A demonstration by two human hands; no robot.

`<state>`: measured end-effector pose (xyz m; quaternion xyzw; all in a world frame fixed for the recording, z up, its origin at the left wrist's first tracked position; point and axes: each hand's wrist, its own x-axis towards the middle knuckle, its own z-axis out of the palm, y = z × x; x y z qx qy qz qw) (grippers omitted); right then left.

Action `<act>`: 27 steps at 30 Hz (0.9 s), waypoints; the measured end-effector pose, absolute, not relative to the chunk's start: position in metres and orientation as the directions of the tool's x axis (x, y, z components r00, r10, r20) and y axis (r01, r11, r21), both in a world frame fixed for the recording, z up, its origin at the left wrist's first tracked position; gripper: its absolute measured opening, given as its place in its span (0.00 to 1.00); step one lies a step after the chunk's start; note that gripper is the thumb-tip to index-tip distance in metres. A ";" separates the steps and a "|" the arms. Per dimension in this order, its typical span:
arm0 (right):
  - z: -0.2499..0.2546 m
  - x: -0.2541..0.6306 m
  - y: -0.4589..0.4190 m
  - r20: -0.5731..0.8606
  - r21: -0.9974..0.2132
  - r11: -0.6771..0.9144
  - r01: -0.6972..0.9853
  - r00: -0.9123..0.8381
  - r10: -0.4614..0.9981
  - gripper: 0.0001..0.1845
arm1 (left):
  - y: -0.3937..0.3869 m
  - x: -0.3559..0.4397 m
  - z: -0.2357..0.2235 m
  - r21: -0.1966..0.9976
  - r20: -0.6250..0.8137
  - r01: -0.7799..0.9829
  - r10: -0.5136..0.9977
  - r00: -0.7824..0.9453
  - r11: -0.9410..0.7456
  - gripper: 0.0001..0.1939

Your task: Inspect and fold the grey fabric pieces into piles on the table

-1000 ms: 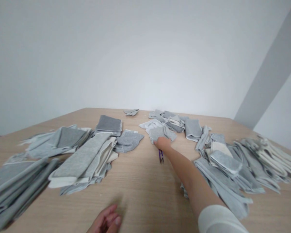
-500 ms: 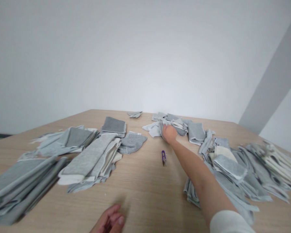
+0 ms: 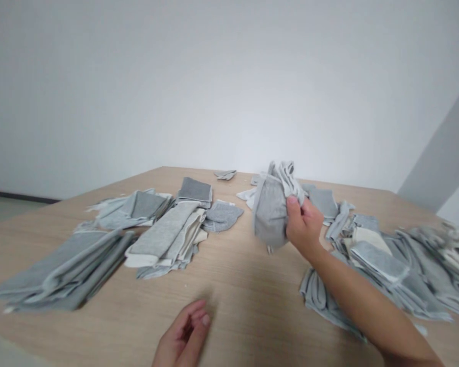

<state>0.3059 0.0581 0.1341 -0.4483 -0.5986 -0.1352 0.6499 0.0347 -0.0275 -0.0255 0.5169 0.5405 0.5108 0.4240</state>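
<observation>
Right hand (image 3: 305,224) is closed around a bunch of gray cloth (image 3: 271,211), with the thumb laid along the near side and the fingers wrapped behind the gathered folds; the fingertips are hidden by the fabric. Gathering the material at one side probably keeps its layers together while the rest hangs loose to the left of the fist. Pale-edged folds project above the grip, and the lower panel is blurred. The bunch appears raised over the middle of the wooden table (image 3: 252,316), where the bare surface gives it room clear of the side piles. Left hand (image 3: 183,336) rests or hovers at the near edge, palm side inward, fingers loosely curled and thumb apart, with nothing visible in its grasp; contact with the surface cannot be confirmed. Its half-curled posture suggests a relaxed hand, placed out of the right arm's path. To the left, a gray-and-cream folded stack (image 3: 166,237) lies beside a heap of long gray folds (image 3: 61,270), with a dark gray folded cloth (image 3: 195,188) farther back. To the right, an overlapping cloth pile (image 3: 382,260) extends past the forearm. This two-sided arrangement presumably preserves the central working area.
</observation>
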 end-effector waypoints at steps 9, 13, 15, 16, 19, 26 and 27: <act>0.060 0.248 -0.040 0.784 -0.506 0.794 0.336 -0.203 0.586 0.07 | -0.067 0.055 0.008 0.922 0.340 0.207 0.940 -0.028 -0.327 0.25; 0.046 0.240 -0.044 0.702 -0.569 0.780 0.261 -0.340 0.626 0.06 | -0.064 0.050 0.014 0.894 0.368 0.282 0.930 -0.018 -0.348 0.14; 0.041 0.239 -0.043 0.681 -0.577 0.789 0.210 -0.411 0.607 0.05 | -0.062 0.047 0.015 0.888 0.379 0.296 0.925 -0.032 -0.353 0.13; 0.039 0.239 -0.043 0.678 -0.572 0.798 0.191 -0.438 0.591 0.06 | -0.060 0.046 0.016 0.886 0.380 0.298 0.924 -0.030 -0.355 0.13; 0.038 0.239 -0.043 0.682 -0.530 0.830 0.175 -0.493 0.540 0.09 | -0.059 0.045 0.018 0.893 0.380 0.288 0.922 -0.076 -0.345 0.14; 0.032 0.232 -0.055 0.581 -0.358 0.893 0.272 -0.684 0.441 0.14 | -0.057 0.047 0.006 0.928 0.372 0.235 0.759 -0.535 -0.289 0.08; 0.028 0.231 -0.057 0.615 -0.303 0.924 0.234 -0.692 0.377 0.13 | -0.057 0.047 0.005 0.928 0.372 0.218 0.736 -0.566 -0.302 0.08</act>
